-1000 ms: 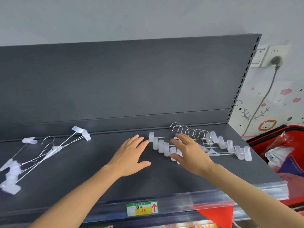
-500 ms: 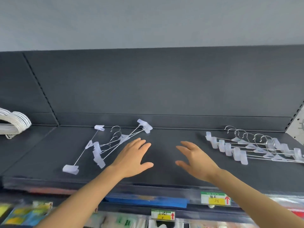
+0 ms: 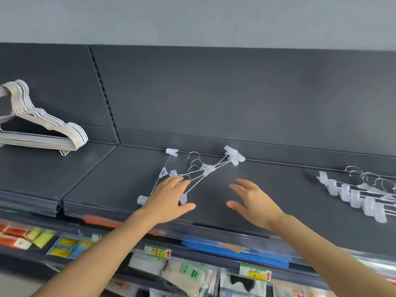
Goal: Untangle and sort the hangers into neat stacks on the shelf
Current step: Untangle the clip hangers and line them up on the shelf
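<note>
Head view: dk grey matte metal shelf (image 3: pixel 107 183) w/ flat grey back panel (image 3: pixel 235 93) fills mid frame.

Centre: tangled bunch of thin silver wire clip hangers w/ frosted translucent plastic clips (image 3: pixel 205 170). The rods cross each other. Their long axis runs from lower left to upper right, and the small round hooks curl toward the back panel.

Left hand (image 3: pixel 169 202) is flat w/ fingers straight and spread over the bunch's lower-left end. It covers some clips, and I can't tell if it actually touches the wires.

Right hand (image 3: pixel 255 202) is just right of the bunch and apart from it. Palm faces in, fingers loose and slightly bent, holding nothing.

Right edge: neat overlapping row of same wire clip hangers (image 3: pixel 353 194). The rods run left-right and are cut off by the frame, hooks toward the back.

Upper left: stack of off-white smooth triangular coat hangers (image 3: pixel 42 129), nested, lying on the shelf w/ the tops against the panel. Its left part is cut off.

Bottom of frame: green-yellow price label w/ red arrow (image 3: pixel 255 272) on the shelf rail and hanging plastic packets (image 3: pixel 188 273). All of this is blurred and the print can't be read.
</note>
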Motion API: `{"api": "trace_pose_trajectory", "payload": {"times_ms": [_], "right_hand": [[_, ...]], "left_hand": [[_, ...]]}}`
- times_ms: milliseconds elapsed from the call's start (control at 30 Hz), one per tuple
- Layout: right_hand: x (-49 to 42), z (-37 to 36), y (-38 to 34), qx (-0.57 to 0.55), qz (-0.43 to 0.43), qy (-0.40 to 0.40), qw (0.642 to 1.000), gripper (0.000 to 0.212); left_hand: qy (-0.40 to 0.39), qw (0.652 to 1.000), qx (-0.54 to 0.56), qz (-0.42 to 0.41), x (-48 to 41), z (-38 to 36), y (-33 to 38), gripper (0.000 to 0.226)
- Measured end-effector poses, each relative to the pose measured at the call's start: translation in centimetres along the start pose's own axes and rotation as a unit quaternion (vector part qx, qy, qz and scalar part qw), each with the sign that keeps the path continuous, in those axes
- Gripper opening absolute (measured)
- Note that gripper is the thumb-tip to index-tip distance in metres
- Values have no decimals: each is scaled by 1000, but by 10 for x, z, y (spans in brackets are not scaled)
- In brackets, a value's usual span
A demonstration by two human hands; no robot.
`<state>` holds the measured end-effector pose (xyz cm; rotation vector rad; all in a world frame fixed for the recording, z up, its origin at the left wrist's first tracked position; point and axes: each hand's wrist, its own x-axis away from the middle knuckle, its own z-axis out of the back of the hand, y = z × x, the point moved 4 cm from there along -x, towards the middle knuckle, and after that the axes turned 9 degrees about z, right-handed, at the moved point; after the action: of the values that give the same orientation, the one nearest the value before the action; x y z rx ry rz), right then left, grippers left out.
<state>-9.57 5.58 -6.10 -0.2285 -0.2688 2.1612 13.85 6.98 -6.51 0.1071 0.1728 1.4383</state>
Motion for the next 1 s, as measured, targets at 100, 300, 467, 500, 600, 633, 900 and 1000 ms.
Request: {"api": "trace_pose_trajectory", "payload": {"times_ms": [100,300,467,500,600,633,900,1000], "right_hand": [[-19,6,-4,4,16,-3,1000,59],[-76,14,-3,19,73,13,997,49],[-127,8,5,39,120,33,991,33],[-135,5,9,57,129,19,990,33],[-148,-3,16,98,129,-76,984,41],[-148,-4,18,105,124,-105,981,42],[-124,19,17,100,97,-131,981,38],[-114,21,18,79,64,-126,987,41]], "left_hand": [[-9,1000,19,20,-10,-1,-8,79],[-29,996,37,73,-33,1,-26,77],[-42,990,67,115,-59,2,-40,71],[-49,989,70,117,-63,1,-40,71],[-73,991,44,103,-73,-6,-37,67],[-83,991,32,96,-76,-9,-36,65],[-95,988,92,86,-105,-16,-35,26],[-124,986,90,69,-115,-20,-33,23]]}}
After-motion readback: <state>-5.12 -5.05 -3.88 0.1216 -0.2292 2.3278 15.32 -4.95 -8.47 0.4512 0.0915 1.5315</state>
